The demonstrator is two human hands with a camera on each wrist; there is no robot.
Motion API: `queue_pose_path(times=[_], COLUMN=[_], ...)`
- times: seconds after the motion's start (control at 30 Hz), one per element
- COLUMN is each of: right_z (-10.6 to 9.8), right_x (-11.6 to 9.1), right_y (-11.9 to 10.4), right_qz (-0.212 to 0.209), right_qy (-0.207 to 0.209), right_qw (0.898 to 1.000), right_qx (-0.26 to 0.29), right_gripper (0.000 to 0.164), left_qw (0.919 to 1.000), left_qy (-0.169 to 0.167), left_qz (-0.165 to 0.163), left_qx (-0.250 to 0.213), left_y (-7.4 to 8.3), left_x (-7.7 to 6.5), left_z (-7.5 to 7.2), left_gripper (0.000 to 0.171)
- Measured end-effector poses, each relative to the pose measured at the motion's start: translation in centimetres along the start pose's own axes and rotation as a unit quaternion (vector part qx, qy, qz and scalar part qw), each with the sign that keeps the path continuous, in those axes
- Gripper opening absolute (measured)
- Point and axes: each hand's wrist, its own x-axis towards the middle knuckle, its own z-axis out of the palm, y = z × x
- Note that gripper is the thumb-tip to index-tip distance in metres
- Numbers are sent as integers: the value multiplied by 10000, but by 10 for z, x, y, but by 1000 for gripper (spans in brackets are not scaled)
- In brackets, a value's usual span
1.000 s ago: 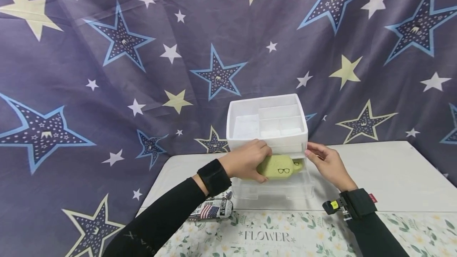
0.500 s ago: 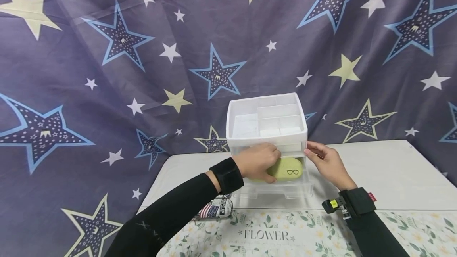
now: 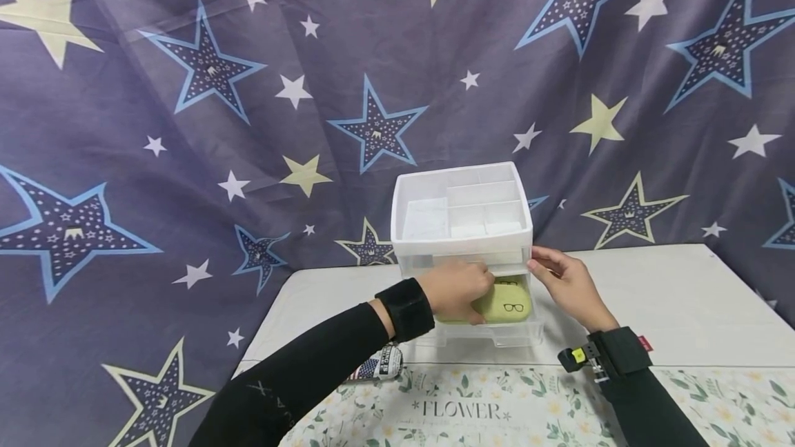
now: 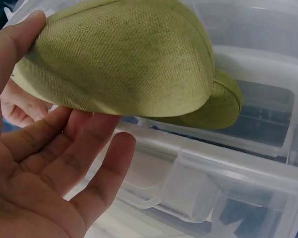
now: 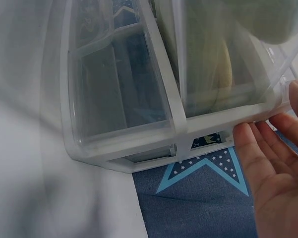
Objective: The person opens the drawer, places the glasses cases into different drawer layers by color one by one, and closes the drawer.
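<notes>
In the head view a white drawer unit (image 3: 462, 247) has its clear lower drawer (image 3: 518, 336) pulled out. My left hand (image 3: 453, 290) grips a green fabric glasses case (image 3: 506, 305), printed with a small pair of glasses, at that drawer. The left wrist view has the thumb above this case and fingers beneath it. A second green case (image 4: 230, 101) shows partly hidden behind it, inside the drawer. At the unit's right side, my right hand (image 3: 568, 286) touches the frame; in the right wrist view its fingertips (image 5: 244, 134) rest along the white frame edge (image 5: 228, 118).
A newsprint-patterned pouch with a flag print (image 3: 379, 364) lies left of the unit, partly behind my left sleeve. A floral mat (image 3: 462, 426) marked FLOWER covers the front of the white table (image 3: 658, 302). Behind hangs a star-patterned curtain (image 3: 472, 123).
My left hand has moved rightward with the green case, bringing it further over and into the lower drawer, and slightly lower. The right hand stays at the unit's side.
</notes>
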Motion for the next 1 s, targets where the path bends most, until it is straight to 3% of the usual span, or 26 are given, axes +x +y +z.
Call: queue_pose_path(times=[0.33,0.63,0.87,1.0], right_z=[1,1,-1,-2], right_x=[-1,-2,-1,-1], right_y=[-1,-3,-2,-1], right_qz=[33,79,75,46], right_qy=[3,13,-3,11], right_qw=[10000,9999,9997,9997], right_qx=[-32,-118,-246,-222], right_gripper=[45,45,46,46], left_qw=[9974,9976,9979,9979], left_qy=[-338,-317,-131,-143], left_qz=[-67,8,270,243], left_qx=[-627,-620,-578,-579], left_y=[-3,-3,-4,-4], left_x=[4,5,2,3], left_z=[5,12,17,19], left_gripper=[47,41,29,31])
